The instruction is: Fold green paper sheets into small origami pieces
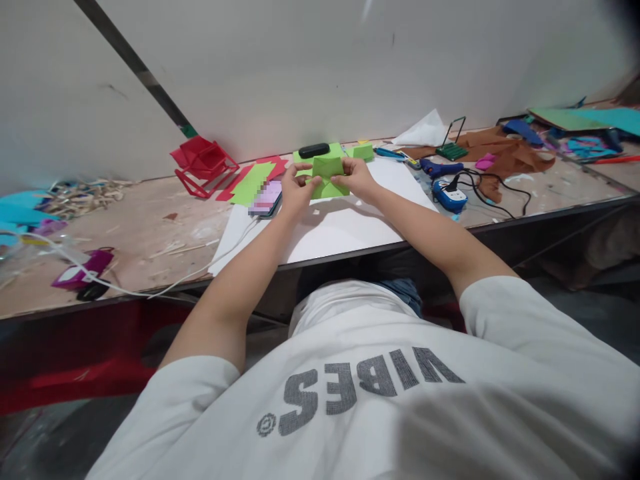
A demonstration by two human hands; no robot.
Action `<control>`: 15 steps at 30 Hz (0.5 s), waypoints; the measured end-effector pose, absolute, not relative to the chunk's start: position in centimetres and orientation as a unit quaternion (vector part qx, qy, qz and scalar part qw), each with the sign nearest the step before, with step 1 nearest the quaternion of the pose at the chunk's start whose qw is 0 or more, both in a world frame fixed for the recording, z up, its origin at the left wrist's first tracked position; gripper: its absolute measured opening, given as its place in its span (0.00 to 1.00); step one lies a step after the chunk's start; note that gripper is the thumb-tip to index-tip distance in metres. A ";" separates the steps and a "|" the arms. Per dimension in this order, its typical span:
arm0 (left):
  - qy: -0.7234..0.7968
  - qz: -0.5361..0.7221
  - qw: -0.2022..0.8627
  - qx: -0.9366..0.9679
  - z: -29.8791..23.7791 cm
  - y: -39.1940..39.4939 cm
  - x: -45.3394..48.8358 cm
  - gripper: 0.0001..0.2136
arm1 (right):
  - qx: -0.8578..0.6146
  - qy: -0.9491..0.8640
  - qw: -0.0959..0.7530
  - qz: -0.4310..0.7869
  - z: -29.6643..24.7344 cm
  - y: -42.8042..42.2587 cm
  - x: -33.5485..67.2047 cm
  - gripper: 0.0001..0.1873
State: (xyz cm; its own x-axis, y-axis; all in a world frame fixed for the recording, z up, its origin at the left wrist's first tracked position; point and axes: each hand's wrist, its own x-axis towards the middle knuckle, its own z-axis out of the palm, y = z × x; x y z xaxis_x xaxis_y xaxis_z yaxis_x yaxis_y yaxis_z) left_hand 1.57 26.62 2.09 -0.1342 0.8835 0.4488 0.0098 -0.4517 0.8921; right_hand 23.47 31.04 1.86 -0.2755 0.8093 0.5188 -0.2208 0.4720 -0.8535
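Note:
Both my hands hold a folded piece of green paper just above a large white sheet on the workbench. My left hand pinches the paper's left side with its fingers closed. Gripping the right side, my right hand also has its fingers closed. A phone lies just left of my left hand, with a white cable running from it.
A red paper chair, red and green sheets and a black case lie behind the hands. A blue glue gun, blue plug block, brown scraps and coloured sheets fill the right. Wood sticks and purple pieces lie left.

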 end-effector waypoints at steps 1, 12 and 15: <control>0.398 0.639 0.334 0.567 2.0 26.7 1.5 0.39 | -0.232 -0.650 0.557 0.462 1.9 30.9 23.4 0.24; 0.388 0.619 0.353 0.585 1.8 26.9 2.0 0.23 | -0.251 -0.663 0.525 0.471 3.0 30.1 23.7 0.28; 0.403 0.625 0.357 0.565 2.2 27.0 2.2 0.20 | -0.245 -0.661 0.524 0.477 3.4 29.9 23.6 0.30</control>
State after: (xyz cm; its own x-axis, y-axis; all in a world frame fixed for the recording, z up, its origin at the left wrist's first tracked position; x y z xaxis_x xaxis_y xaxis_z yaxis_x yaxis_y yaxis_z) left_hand 2.21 26.98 2.22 -0.1069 0.9021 0.4180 0.0092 -0.4195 0.9077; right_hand 23.58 29.94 3.37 -0.3301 0.8247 0.4592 -0.1762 0.4241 -0.8883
